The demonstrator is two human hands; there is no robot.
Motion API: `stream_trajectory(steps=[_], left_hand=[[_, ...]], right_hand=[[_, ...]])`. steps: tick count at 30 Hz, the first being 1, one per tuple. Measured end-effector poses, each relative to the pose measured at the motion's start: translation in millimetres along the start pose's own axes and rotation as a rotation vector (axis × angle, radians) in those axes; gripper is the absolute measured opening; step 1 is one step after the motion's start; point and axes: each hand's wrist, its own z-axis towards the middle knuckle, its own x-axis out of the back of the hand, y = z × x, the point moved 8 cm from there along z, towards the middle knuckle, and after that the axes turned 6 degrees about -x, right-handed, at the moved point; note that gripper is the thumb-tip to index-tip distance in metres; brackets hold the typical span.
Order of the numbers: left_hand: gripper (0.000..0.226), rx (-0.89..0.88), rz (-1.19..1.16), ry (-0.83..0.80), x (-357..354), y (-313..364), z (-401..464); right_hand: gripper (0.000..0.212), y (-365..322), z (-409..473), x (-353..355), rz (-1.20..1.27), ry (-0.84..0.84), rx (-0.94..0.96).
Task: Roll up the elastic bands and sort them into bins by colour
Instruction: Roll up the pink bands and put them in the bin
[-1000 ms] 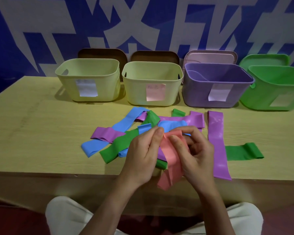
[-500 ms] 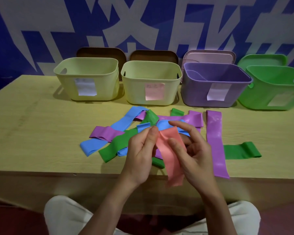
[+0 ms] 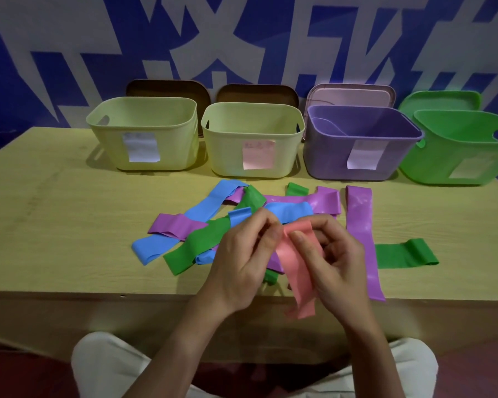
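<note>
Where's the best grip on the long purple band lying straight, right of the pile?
Probably its near end, taken from the table's front edge. The purple band lies flat, its near end reaching that edge with nothing on it; the green band meets its right side farther up.

4 bins (image 3: 250, 139): 2 pale yellow, 1 purple, 1 green; 4 lids (image 3: 256, 93) behind; bands (image 3: 202, 211) partly overlapped, so roughly 1 pink, 2 blue, 3 green, 3 purple; 2 hands (image 3: 242, 254).

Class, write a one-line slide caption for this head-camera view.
Both hands, left and right, pinch the top of a pink band above mixed bands on the table.
</note>
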Motion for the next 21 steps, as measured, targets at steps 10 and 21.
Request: stream_trajectory(steps=[10,21], left_hand=[[0.036,0.144,-0.249,0.110,-4,-9,-2],[0.034,0.372,-0.570,0.045,-21,-14,-6]], right_hand=[[0.015,2,-1,-6,0.046,-0.049,-0.020],[0.017,-2,-1,6,-0.024,-0.026,0.019]])
